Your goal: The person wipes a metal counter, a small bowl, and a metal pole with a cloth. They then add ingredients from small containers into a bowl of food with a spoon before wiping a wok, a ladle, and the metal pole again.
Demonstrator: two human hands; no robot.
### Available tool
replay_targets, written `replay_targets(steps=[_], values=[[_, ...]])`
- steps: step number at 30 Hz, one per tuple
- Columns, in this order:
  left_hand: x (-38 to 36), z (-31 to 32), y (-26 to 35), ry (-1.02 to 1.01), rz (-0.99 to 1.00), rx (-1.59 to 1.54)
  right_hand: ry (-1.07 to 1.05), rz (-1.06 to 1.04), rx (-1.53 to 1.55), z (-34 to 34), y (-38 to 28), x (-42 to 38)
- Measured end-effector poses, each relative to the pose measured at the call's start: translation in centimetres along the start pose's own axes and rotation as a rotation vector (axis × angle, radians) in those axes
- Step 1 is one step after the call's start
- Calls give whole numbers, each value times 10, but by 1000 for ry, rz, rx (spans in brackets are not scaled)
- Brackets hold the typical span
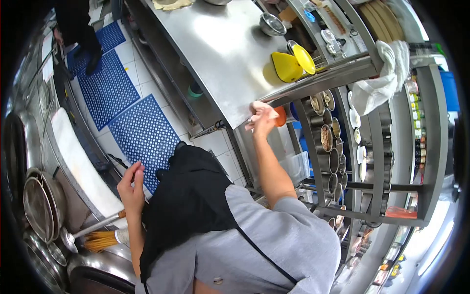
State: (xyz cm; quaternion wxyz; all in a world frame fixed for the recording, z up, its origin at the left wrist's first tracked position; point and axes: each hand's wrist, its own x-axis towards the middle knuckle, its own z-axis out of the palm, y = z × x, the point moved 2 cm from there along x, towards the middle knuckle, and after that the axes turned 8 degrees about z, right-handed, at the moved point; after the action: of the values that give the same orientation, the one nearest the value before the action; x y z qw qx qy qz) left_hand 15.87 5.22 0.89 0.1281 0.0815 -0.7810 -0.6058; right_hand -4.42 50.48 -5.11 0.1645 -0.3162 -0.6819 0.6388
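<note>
Left hand [131, 191] is released; right hand [263, 119] is half-curled, grasp indeterminable. Orange container [280, 116] could be knocked by outward swing.

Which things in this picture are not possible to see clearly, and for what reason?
All in the head view:
- Right hand: its curled fingers hide whether it holds anything.
- Other person: upper body cut off at the upper left.
- Metal bowl: cut by the top edge.
- Small containers at right: labels too small to read.
</note>
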Motion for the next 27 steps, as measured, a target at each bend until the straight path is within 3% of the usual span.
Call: replay_targets(steps=[2, 3, 4, 6, 8, 9, 11, 13, 16, 17, 20, 24, 25, 27], values=[[2, -3, -2, -5, 13, 14, 230, 115, 363, 2, -44, -21], [3, -3, -5, 10, -3, -12, 247, 74, 516, 0, -58, -20], [4, -3, -8, 9, -11, -39, 83, -93, 542, -8, -65, -3], [8, -2, -14, 11, -36, -88, 32, -470, 569, -11, -104, 33], [12, 1, -12, -29, -23, -102, -162, -443, 743, 11, -194, 9], [15, 2, -6, -57, -18, -87, -46, -373, 672, 22, -237, -12], [20, 7, 2, -84, -12, -77, 136, -476, 485, 30, -257, -17], [25, 10, 6, -89, -17, -80, 278, -816, 241, 31, -224, 12], [30, 22, -5, -102, -1, -116, 270, -846, -21, 35, -151, 30], [28, 24, -6, -140, -9, -101, 512, -1004, -116, 42, -135, 22], [31, 44, -3, -208, 3, -122, 355, -878, -89, 35, -103, 43], [41, 70, 6, -308, 93, -129, -84, -528, 371, 17, -115, 59], [42, 75, 6, -330, 116, -103, 56, -596, 373, 22, -166, 21], [40, 84, 14, -364, 113, -70, 67, -606, 409, 14, -222, 28]])
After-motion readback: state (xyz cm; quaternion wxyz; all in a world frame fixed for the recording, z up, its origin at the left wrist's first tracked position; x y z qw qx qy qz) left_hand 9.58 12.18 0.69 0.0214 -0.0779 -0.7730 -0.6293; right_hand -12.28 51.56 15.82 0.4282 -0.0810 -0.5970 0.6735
